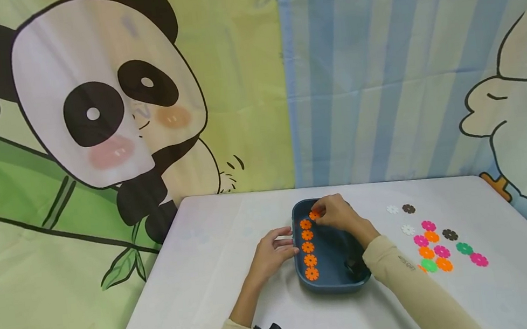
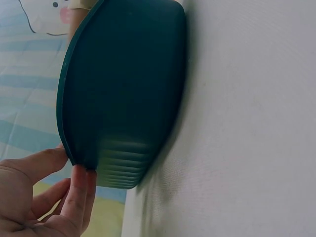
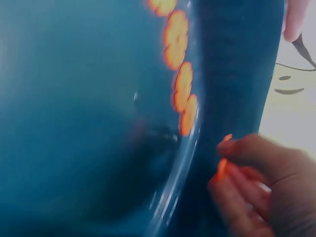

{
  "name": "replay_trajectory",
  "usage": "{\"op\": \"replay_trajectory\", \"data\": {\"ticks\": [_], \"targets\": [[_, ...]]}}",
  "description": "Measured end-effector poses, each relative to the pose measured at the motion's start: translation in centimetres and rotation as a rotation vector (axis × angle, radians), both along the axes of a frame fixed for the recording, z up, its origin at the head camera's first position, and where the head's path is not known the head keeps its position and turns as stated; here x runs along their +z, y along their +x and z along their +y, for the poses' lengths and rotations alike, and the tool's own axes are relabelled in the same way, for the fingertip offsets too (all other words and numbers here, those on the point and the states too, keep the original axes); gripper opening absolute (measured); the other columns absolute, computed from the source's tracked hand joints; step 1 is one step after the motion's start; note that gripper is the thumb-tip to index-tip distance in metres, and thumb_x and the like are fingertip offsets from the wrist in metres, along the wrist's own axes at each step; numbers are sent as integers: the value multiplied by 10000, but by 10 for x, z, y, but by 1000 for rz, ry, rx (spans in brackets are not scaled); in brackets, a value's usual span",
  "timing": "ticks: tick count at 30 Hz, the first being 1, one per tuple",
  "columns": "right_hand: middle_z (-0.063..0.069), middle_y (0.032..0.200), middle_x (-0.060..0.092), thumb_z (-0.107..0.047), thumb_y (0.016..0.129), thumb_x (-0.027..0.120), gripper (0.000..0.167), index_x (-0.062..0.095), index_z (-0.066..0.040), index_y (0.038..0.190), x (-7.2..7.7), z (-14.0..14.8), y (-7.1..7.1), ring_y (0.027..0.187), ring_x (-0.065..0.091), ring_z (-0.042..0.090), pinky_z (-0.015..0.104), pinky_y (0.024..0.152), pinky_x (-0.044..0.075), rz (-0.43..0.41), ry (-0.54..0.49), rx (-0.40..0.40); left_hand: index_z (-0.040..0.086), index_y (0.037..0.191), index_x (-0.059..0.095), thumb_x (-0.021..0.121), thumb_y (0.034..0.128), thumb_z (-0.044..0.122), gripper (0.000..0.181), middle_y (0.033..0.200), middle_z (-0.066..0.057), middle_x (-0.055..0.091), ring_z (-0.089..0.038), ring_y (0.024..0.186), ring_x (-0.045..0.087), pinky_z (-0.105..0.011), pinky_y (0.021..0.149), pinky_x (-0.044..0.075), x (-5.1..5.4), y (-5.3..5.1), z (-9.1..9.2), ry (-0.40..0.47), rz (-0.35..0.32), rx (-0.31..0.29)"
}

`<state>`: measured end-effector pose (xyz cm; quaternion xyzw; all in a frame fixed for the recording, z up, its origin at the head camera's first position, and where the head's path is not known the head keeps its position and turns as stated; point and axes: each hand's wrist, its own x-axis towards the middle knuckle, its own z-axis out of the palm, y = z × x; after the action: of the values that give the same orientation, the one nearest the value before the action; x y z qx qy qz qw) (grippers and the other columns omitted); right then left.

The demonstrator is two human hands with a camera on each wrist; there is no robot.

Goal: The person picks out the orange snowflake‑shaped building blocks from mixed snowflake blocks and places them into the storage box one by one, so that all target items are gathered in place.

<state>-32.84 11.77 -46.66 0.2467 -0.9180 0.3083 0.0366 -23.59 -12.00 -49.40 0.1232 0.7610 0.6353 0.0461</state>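
A blue tray (image 1: 338, 288) holds a column of orange flower-shaped pieces (image 1: 308, 247) along its left side. At the column's far end my right hand (image 1: 339, 214) pinches another orange piece (image 1: 315, 215) between thumb and fingers, inside the tray. The right wrist view shows this hand (image 3: 261, 182) near the tray wall, slightly blurred, with the piece (image 3: 222, 169) partly hidden by the fingers. My left hand (image 1: 270, 253) touches the tray's left rim, fingers spread and loosely bent; in the left wrist view its fingertips (image 2: 79, 170) rest at the tray's edge (image 2: 61, 113).
Right of the tray, loose flower pieces in pink (image 1: 479, 260), orange (image 1: 444, 265), green (image 1: 464, 248), white (image 1: 408, 230) and dark brown (image 1: 450, 235) lie on the white table (image 1: 230, 212). A printed curtain (image 1: 380, 75) hangs behind the table.
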Motion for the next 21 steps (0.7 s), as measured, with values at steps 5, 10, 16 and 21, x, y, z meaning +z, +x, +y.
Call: {"op": "replay_trajectory", "data": {"ticks": [5, 10, 16, 21], "targets": [[66, 928, 719, -104, 744, 827, 315, 743, -12, 1033, -10, 1, -2, 826, 663, 184, 359, 747, 575, -31, 100, -26, 69, 1349, 560, 759, 845, 78, 541, 1310, -132, 576, -244, 1098, 633, -294, 815, 566, 0, 0, -1, -4, -3, 7], [73, 911, 717, -90, 742, 825, 292, 746, -1, 1008, -15, 2, -2, 770, 645, 156, 334, 703, 574, -3, 125, -3, 79, 1352, 560, 761, 843, 77, 547, 1305, -107, 581, -235, 1101, 631, -293, 819, 565, 0, 0, -1, -7, -10, 11], [99, 950, 717, -79, 781, 806, 273, 738, 14, 1028, -15, 1, 0, 812, 664, 179, 344, 722, 581, 0, 146, 31, 70, 1351, 560, 763, 840, 73, 551, 1298, -93, 584, -219, 1095, 633, -284, 815, 564, 0, 0, -1, 3, -5, 6], [100, 972, 721, -67, 809, 789, 246, 739, 9, 1038, -17, 1, -1, 876, 677, 206, 368, 775, 580, -18, 150, 42, 31, 1354, 546, 760, 840, 63, 557, 1308, -148, 572, -274, 1106, 627, -294, 811, 567, 1, 0, -2, 21, 15, -11]]}}
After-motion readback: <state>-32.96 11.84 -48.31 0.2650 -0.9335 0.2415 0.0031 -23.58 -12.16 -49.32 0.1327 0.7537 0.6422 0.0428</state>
